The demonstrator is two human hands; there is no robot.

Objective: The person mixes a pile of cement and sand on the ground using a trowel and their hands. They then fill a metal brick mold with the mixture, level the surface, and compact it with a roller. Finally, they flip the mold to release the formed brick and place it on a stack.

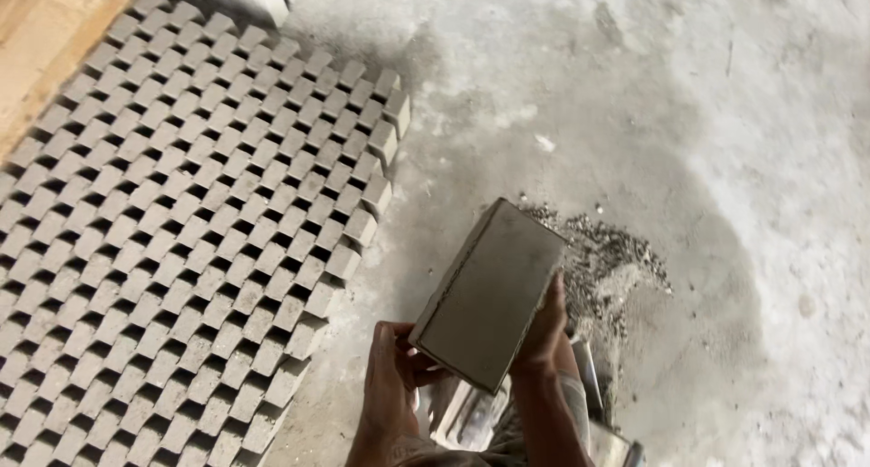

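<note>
I hold a grey rectangular concrete block [489, 290] tilted in the air over the floor, low in the middle of the view. My left hand [391, 372] grips its near left corner from below. My right hand [544, 327] clasps its right long edge. Directly under the block, between my forearms, part of a shiny metal mould [471, 413] shows.
A wide field of grey blocks [181, 213] stands on edge in staggered rows across the left. A small pile of dark gravel and crumbs [607, 259] lies right of the held block. Dusty concrete floor [707, 141] spreads to the right. A wooden board [45, 32] sits top left.
</note>
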